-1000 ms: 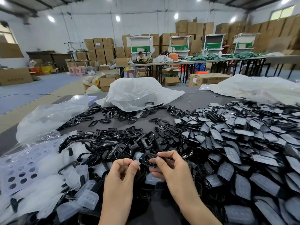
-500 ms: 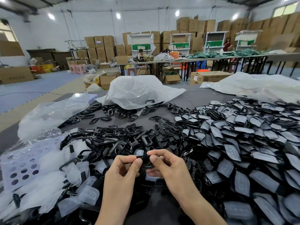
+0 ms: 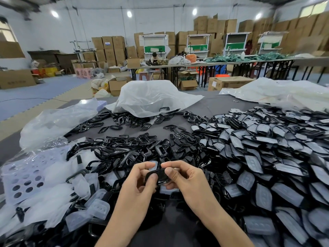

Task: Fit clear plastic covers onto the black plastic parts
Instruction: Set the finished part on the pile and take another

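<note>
Both hands hold one black plastic part [image 3: 158, 176] just above the table's near middle. My left hand [image 3: 140, 184] pinches its left side with thumb and fingers. My right hand [image 3: 183, 177] grips its right side, thumb on top. A clear cover seems to lie in the part, but I cannot tell how far it is seated. Loose clear covers [image 3: 97, 208] lie at the near left. Bare black frames [image 3: 124, 148] are heaped just beyond my hands.
A big heap of covered black parts [image 3: 267, 154] fills the right half of the grey table [image 3: 201, 107]. Crumpled plastic bags [image 3: 151, 97] lie at the back and left. A perforated white sheet [image 3: 23, 177] lies at the far left.
The part has turned in my fingers from edge-on to facing up, and both hands have closed in a little tighter round it. The piles have not moved.
</note>
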### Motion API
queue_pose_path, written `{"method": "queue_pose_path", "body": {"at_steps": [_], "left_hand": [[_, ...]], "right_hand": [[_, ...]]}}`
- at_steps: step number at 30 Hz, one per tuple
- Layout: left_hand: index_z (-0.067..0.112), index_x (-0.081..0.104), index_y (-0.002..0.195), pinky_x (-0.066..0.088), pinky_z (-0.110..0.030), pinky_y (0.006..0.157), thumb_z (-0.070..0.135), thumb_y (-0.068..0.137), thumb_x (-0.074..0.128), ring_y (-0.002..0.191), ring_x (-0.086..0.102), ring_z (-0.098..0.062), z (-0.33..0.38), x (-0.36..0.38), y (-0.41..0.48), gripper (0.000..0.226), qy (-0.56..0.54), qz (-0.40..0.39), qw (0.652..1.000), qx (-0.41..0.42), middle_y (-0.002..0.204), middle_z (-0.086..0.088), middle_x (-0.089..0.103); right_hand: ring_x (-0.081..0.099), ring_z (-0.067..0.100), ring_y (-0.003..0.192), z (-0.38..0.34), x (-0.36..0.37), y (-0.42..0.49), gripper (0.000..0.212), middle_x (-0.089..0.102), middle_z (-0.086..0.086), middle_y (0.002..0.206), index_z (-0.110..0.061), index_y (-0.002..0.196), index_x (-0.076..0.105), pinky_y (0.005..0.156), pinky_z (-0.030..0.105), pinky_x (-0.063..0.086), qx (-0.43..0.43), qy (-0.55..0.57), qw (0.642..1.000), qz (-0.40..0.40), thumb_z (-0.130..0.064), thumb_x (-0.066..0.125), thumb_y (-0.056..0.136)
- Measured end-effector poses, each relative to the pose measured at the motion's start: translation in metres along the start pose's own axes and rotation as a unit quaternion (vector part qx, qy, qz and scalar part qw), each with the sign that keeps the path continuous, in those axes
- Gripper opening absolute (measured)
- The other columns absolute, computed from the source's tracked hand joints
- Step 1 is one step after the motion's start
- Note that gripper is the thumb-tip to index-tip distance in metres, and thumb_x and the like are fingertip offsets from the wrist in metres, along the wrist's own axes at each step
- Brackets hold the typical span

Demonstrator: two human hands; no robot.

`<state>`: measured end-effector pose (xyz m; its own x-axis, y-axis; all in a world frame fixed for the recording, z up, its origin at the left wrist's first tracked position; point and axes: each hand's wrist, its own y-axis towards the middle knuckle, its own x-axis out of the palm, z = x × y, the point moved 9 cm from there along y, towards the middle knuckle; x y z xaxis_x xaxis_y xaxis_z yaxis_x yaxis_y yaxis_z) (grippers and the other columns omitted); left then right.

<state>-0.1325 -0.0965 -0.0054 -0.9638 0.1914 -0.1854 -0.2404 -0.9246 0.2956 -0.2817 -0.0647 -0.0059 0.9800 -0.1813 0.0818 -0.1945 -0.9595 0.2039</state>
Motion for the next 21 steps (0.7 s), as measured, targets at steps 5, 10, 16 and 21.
{"method": "queue_pose_path", "body": {"at_steps": [5, 10, 16, 21], "left_hand": [[0.026, 0.068, 0.102, 0.055, -0.022, 0.076, 0.009, 0.094, 0.063, 0.074, 0.067, -0.012, 0.002, 0.002, -0.002, 0.019, -0.006, -0.010, 1.000, -0.001, 0.085, 0.006, 0.070], [0.034, 0.065, 0.098, 0.048, -0.015, 0.066, 0.011, 0.091, 0.069, 0.067, 0.065, -0.008, 0.004, 0.001, -0.004, 0.025, 0.037, 0.034, 0.998, 0.026, 0.077, 0.014, 0.065], [0.055, 0.058, 0.110, 0.046, -0.012, 0.069, 0.017, 0.090, 0.069, 0.070, 0.066, -0.004, 0.000, 0.009, -0.008, 0.044, 0.031, 0.032, 0.999, 0.015, 0.076, 0.014, 0.068], [0.052, 0.046, 0.114, 0.044, -0.008, 0.070, 0.027, 0.096, 0.058, 0.085, 0.062, 0.001, 0.012, 0.005, -0.012, 0.033, 0.173, 0.064, 0.978, 0.092, 0.096, 0.028, 0.062]], "right_hand": [[0.068, 0.011, 0.069, -0.004, -0.001, -0.003, 0.013, 0.077, -0.004, 0.087, -0.034, 0.095, 0.078, 0.069, 0.021, 0.056, -0.003, -0.007, 1.000, 0.001, -0.027, 0.068, 0.090], [0.071, 0.011, 0.072, 0.003, -0.005, -0.009, 0.015, 0.076, 0.001, 0.086, -0.031, 0.098, 0.078, 0.071, 0.021, 0.056, 0.010, 0.004, 1.000, 0.014, -0.031, 0.070, 0.085], [0.076, 0.018, 0.085, 0.009, -0.005, -0.017, 0.018, 0.078, 0.000, 0.094, -0.028, 0.099, 0.076, 0.074, 0.019, 0.056, 0.012, -0.019, 1.000, -0.011, -0.012, 0.068, 0.094], [0.075, 0.012, 0.078, 0.014, -0.037, -0.010, 0.021, 0.077, -0.006, 0.087, -0.038, 0.093, 0.074, 0.073, 0.024, 0.058, 0.001, -0.067, 0.991, 0.113, -0.018, 0.068, 0.094]]}}
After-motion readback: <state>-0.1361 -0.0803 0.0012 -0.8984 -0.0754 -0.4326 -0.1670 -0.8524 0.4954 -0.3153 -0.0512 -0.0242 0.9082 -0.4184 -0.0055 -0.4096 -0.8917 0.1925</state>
